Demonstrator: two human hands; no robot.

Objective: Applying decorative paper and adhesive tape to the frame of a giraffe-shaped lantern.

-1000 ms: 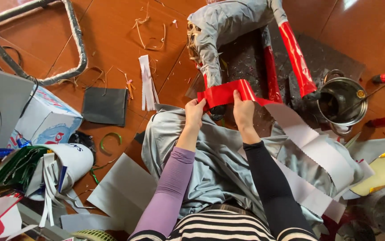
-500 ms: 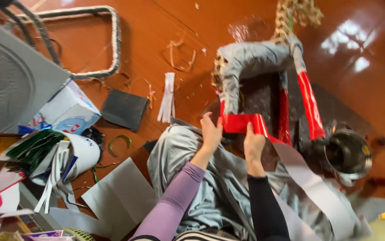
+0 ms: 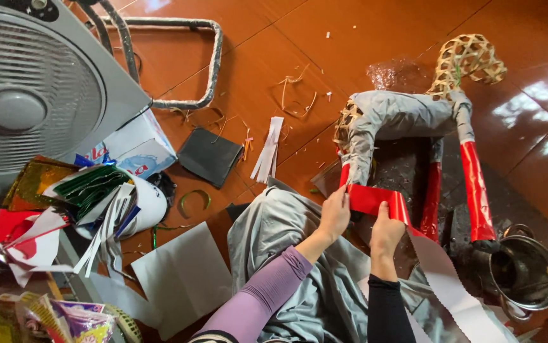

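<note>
Red paper strip (image 3: pixel 375 200) stretched between both hands: left hand (image 3: pixel 334 216) pinches its end, right hand (image 3: pixel 386 232) fingers closed on it.

The fan (image 3: pixel 32 95) and metal pot (image 3: pixel 525 273) are cut off by the frame's edges.

Left hand (image 3: pixel 334 216) and right hand (image 3: pixel 386 232) side by side, fingers curled.

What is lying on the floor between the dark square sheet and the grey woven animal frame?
In the head view, a small bundle of white paper strips lies between the dark square sheet and the woven animal frame, with thin scraps around it.
</note>
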